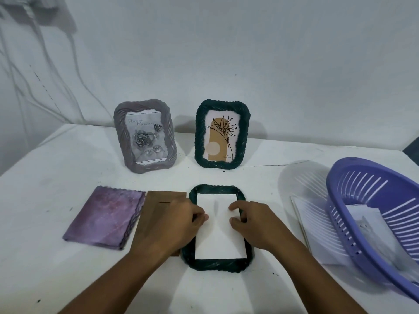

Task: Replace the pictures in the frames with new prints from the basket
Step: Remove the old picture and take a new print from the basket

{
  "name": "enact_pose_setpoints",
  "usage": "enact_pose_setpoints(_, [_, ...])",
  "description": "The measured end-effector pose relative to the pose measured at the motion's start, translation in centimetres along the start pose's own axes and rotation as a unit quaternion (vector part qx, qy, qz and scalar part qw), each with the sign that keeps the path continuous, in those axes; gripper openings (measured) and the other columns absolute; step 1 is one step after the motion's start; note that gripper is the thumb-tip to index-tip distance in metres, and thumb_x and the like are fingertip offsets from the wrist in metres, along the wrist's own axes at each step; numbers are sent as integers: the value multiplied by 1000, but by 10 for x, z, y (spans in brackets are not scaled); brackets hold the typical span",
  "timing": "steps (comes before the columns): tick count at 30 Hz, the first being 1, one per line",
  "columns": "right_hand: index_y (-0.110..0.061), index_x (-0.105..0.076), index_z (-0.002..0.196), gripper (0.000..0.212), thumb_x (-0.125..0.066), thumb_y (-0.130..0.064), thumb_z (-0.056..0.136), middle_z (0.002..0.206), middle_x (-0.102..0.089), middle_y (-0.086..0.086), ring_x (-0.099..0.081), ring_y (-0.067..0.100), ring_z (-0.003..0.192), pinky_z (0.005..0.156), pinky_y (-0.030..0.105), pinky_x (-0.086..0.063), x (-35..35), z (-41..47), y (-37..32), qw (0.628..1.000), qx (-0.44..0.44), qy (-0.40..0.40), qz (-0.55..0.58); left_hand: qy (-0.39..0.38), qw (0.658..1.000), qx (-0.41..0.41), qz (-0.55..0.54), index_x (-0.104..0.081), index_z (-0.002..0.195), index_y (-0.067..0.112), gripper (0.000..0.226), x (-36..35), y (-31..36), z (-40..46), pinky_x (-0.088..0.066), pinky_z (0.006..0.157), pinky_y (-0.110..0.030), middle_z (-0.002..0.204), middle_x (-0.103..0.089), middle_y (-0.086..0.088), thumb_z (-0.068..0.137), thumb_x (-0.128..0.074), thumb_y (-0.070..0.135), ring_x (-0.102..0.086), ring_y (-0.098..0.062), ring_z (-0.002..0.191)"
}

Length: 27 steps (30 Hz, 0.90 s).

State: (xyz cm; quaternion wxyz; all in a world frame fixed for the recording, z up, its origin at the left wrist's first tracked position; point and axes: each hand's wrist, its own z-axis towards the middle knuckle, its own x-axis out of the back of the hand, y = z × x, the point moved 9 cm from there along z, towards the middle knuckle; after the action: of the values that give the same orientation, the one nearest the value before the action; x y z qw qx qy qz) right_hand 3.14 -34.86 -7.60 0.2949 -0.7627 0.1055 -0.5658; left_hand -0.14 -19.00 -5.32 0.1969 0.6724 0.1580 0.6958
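A dark green frame (218, 227) is laid face down on the white table (68, 268), with a white print (220, 236) set in its opening. The print's upper part is pressed by the fingertips of the left hand (181, 223) and right hand (251, 220), neither clenched. Left of this frame lie a brown backing board (156, 211) and a purple cloth (106, 216). Behind it stand a grey frame (145, 135), reading "ROSE OF", and another green frame (222, 134). To its right sits a purple basket (353, 200) holding prints.

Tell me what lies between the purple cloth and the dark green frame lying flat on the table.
In the head view, a brown backing board lies between the purple cloth and the flat green frame, partly covered by the left hand.
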Motion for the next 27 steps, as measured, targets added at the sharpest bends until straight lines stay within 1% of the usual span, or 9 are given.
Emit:
enact_pose_setpoints(3, [-30, -57, 121, 31, -54, -31, 90, 77, -46, -11, -47, 4, 65, 55, 16, -32, -1, 1, 0, 1000, 4, 2, -3, 1, 1000, 3, 6, -75, 96, 23, 26, -2, -1, 1, -30, 57, -9, 93, -67, 3, 93, -54, 37, -56, -7, 80])
enact_pose_setpoints(6, [-30, -56, 121, 31, -54, -30, 90, 73, -45, -14, -49, 5, 65, 55, 16, -34, -3, 2, 0, 1000, 4, 0, -7, 3, 1000, 4, 7, -74, 101, 25, 25, -2, -2, 2, -35, 64, -17, 95, -65, 2, 93, -53, 37, -55, -8, 82])
enact_pose_setpoints(9, [-31, -55, 122, 32, -54, -31, 90, 76, -47, -13, -50, 6, 66, 56, 17, -36, -3, 2, 0, 1000, 3, 0, -14, 1, 1000, 4, 3, -73, 102, 24, 26, -3, -3, 3, -41, 68, -21, 95, -66, 1, 93, -53, 37, -56, -9, 82])
enact_pose_setpoints(13, [-31, -55, 123, 32, -53, -32, 90, 84, -50, -8, -49, 6, 68, 60, 20, -37, -4, 3, -1, 1000, 6, 2, -20, 8, 1000, -3, 18, -74, 98, 21, 27, -3, -2, 3, -34, 64, -19, 92, -66, 0, 94, -52, 36, -55, -9, 80])
enact_pose_setpoints(18, [-31, -56, 123, 32, -52, -31, 91, 88, -51, -7, -50, 8, 73, 63, 21, -38, -4, 4, -1, 1000, 9, 4, -21, 5, 1000, 3, 22, -74, 95, 17, 30, -4, -2, 5, -42, 68, -20, 92, -66, -1, 94, -51, 36, -56, -9, 79])
enact_pose_setpoints(21, [-32, -55, 123, 32, -52, -32, 91, 91, -50, -7, -51, 9, 75, 68, 22, -40, -4, 4, -1, 1000, 10, 5, -25, 2, 999, 6, 33, -73, 89, 15, 31, -5, -2, 4, -35, 59, -15, 87, -66, -2, 94, -50, 36, -54, -9, 76])
enact_pose_setpoints(22, [-32, -55, 123, 32, -52, -32, 91, 91, -50, -7, -51, 10, 77, 69, 22, -41, -4, 4, -2, 1000, 12, 6, -28, 1, 999, 8, 38, -72, 87, 15, 32, -6, -3, 4, -34, 57, -16, 86, -66, -2, 94, -50, 36, -54, -9, 75])
enact_pose_setpoints(25, [-32, -55, 123, 32, -51, -31, 92, 93, -49, -6, -51, 11, 81, 72, 23, -41, -4, 4, -2, 999, 16, 7, -33, -1, 999, 13, 47, -72, 86, 15, 32, -7, -4, 4, -37, 62, -22, 86, -65, -2, 94, -49, 37, -52, -8, 74])
enact_pose_setpoints(27, [-32, -56, 123, 32, -50, -31, 92, 93, -49, -6, -51, 11, 83, 72, 23, -40, -4, 3, -2, 999, 19, 9, -34, 1, 999, 15, 42, -72, 91, 15, 31, -8, -5, 4, -42, 67, -23, 90, -65, -2, 94, -50, 37, -53, -9, 77])
